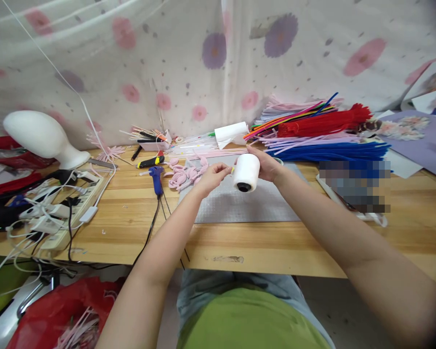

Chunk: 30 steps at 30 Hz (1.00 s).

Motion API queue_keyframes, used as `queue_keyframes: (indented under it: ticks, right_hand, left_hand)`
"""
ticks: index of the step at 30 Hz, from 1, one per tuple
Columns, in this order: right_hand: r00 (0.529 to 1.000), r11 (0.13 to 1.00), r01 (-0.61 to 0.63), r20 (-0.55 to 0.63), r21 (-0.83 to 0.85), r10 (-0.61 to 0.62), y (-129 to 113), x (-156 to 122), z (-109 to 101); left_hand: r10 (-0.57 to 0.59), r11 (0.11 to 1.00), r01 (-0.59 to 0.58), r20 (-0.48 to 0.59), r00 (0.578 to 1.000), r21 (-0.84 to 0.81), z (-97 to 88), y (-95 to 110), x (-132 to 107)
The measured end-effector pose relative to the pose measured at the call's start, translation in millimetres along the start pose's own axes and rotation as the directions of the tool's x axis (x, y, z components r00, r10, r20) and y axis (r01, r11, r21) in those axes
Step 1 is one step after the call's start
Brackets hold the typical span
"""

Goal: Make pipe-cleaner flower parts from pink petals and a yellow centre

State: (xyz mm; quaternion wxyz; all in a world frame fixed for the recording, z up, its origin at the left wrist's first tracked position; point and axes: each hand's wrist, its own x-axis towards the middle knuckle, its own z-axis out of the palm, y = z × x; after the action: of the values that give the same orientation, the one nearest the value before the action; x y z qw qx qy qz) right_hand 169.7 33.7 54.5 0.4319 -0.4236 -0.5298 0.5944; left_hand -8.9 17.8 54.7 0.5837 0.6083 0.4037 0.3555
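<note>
My right hand (267,165) is wrapped round a white roll with a black core (246,172), held tilted above the grey cutting mat (218,208). At the roll's left side my left hand (214,178) is closed in a pinch. A tiny yellow bit shows by those fingertips, but what they hold is too small to make out. Pink fuzzy looped pieces (183,175) lie just beyond my left hand. Beside them are a blue glue gun (156,180) and a yellow-and-black utility knife (150,162).
Bundles of red pipe cleaners (323,121) and blue pipe cleaners (330,152) lie at the back right. A power strip (76,208) with tangled cables and a white foam head (39,138) stand left. A red bag (69,310) hangs below the table's front edge.
</note>
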Motion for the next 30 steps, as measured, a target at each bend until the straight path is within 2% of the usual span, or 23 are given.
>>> queue_keyframes:
  ticks: [2, 6, 8, 10, 13, 14, 16, 18, 19, 20, 22, 24, 26, 28, 29, 30]
  right_hand:
    - [0.999, 0.997, -0.051, 0.002, 0.056, 0.051, -2, 2, 0]
    - [0.997, 0.99, -0.073, 0.009, 0.12, 0.073, -7, 5, -2]
    - [0.996, 0.989, -0.087, 0.027, 0.12, 0.084, -9, 6, -6]
    - [0.996, 0.992, -0.092, -0.003, 0.091, 0.093, -10, 7, -11]
    - [0.98, 0.998, -0.048, -0.195, -0.046, 0.039, -9, 11, -20]
    - [0.959, 0.993, -0.004, -0.281, -0.116, -0.029, -9, 13, -23]
    - [0.88, 0.968, 0.11, -0.431, -0.225, -0.2, -8, 18, -28]
    - [0.808, 0.951, 0.211, -0.507, -0.226, -0.3, -9, 21, -31]
    - [0.803, 0.953, 0.237, -0.514, -0.188, -0.301, -10, 21, -32]
    - [0.823, 0.96, 0.241, -0.494, -0.142, -0.28, -12, 20, -33]
    - [0.894, 0.976, 0.201, -0.391, -0.084, -0.218, -17, 15, -36]
    - [0.946, 0.988, 0.123, -0.291, -0.095, -0.146, -21, 8, -40]
    - [0.966, 0.981, 0.027, -0.249, -0.19, -0.075, -24, 3, -46]
    - [0.948, 0.935, 0.016, -0.291, -0.355, -0.126, -25, 2, -51]
    - [0.919, 0.9, 0.053, -0.332, -0.433, -0.214, -24, 3, -53]
    - [0.869, 0.865, 0.109, -0.375, -0.49, -0.322, -23, 4, -55]
  left_hand:
    - [0.01, 1.0, -0.011, -0.014, 1.0, -0.021, 3.4, -3, 2]
    - [-0.058, 0.985, 0.079, 0.131, 0.99, -0.156, 13.2, -8, 5]
    - [-0.063, 0.985, 0.081, 0.121, 0.991, -0.152, 14.4, -9, 7]
    - [-0.022, 0.995, 0.022, 0.004, 1.0, -0.102, 11.3, -7, 9]
    - [0.096, 0.989, -0.115, -0.189, 0.977, -0.09, 1.0, -1, 9]
    - [0.124, 0.983, -0.149, -0.214, 0.969, -0.105, -2.8, 1, 8]
    - [0.151, 0.975, -0.182, -0.223, 0.963, -0.126, -10.0, 4, 5]
    - [0.142, 0.977, -0.173, -0.226, 0.964, -0.123, -16.3, 4, 1]
    - [0.126, 0.98, -0.156, -0.228, 0.966, -0.122, -19.5, 3, 0]
    - [0.104, 0.983, -0.136, -0.233, 0.967, -0.126, -22.9, 2, -1]
    - [0.069, 0.982, -0.114, -0.273, 0.959, -0.153, -31.1, 0, -2]
    - [0.069, 0.974, -0.139, -0.351, 0.934, -0.179, -41.0, 0, -2]
    - [0.092, 0.964, -0.19, -0.434, 0.896, -0.188, -51.7, 5, -3]
    - [0.122, 0.95, -0.246, -0.499, 0.858, -0.191, -61.4, 13, -5]
    - [0.133, 0.944, -0.268, -0.522, 0.842, -0.193, -65.6, 17, -6]
    - [0.14, 0.941, -0.283, -0.545, 0.827, -0.188, -69.3, 21, -8]
